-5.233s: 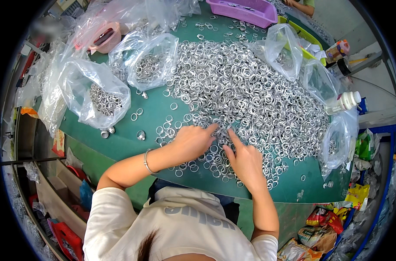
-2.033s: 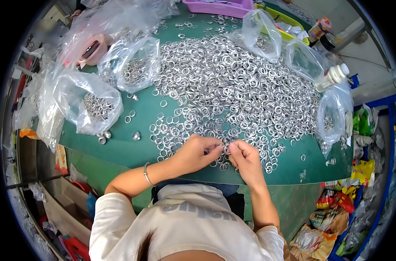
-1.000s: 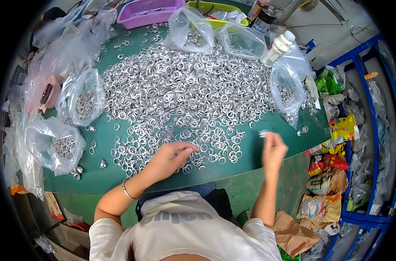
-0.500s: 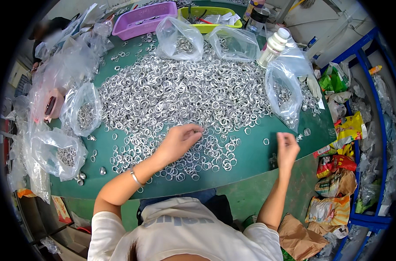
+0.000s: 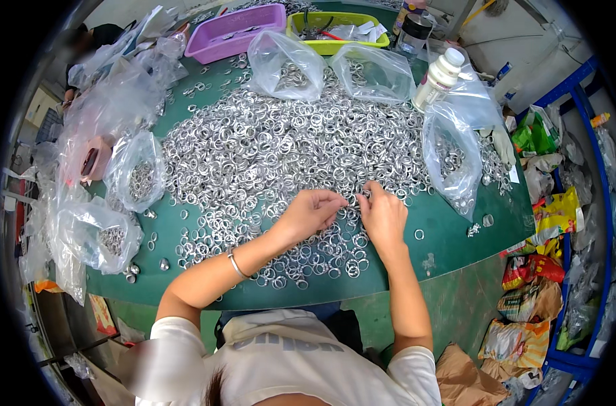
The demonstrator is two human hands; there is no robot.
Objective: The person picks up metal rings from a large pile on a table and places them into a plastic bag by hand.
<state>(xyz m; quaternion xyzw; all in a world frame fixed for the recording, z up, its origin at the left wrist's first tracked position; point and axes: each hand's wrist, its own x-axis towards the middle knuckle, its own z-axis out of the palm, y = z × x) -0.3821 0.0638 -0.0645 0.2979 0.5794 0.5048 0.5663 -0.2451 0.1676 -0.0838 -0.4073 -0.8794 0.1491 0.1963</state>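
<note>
A broad heap of silver metal rings (image 5: pixel 267 142) covers the middle of the green table, with looser rings along its near side. Over the near edge of this heap my left hand (image 5: pixel 313 213) is closed, thumb and fingertips pinched together and pointing right. Just beside it, my right hand (image 5: pixel 384 215) is closed too, its fingertips bent toward the left ones. The two sets of fingertips almost meet. Whatever lies in either pinch is too small to tell from the rings behind. A single ring (image 5: pixel 419 234) lies apart, right of my right hand.
Open clear bags holding rings stand around the heap: one at the right (image 5: pixel 450 159), two at the back and two at the left, one being this bag (image 5: pixel 140 179). Behind are a purple basket (image 5: pixel 237 34), a lime-green basket (image 5: pixel 342 46) and a white bottle (image 5: pixel 438 80). A blue rack (image 5: pixel 572 284) stands right.
My right hand has moved left from the bare table on the right to my left hand. My left hand has shifted slightly right. The view has shifted a little.
</note>
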